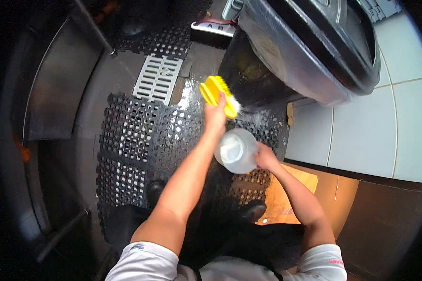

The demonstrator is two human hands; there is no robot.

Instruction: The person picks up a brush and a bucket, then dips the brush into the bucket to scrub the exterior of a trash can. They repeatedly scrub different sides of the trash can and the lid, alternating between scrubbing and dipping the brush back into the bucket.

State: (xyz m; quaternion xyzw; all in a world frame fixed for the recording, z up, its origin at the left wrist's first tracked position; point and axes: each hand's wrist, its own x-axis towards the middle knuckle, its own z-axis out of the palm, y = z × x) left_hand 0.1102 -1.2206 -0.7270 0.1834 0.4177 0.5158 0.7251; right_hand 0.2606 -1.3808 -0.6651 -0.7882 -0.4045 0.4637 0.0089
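My left hand (214, 117) is wrapped round a yellow scrubbing brush (215, 93), whose bristles face right towards the lower side of a black bin (253, 75). Just below and to the right, my right hand (266, 157) grips the rim of a translucent round container (239, 152). Something whitish shows inside the container; its contents are unclear. Beneath both hands lies a black perforated rubber mat (173, 131), with wet, shiny floor near the bin's base.
A white floor grate (158, 78) lies left of the brush. A broom head (214, 29) is at the top. Plastic lining hangs from the lidded bin. White wall tiles (361, 131) and a cardboard sheet (290, 194) are on the right, metal legs on the left.
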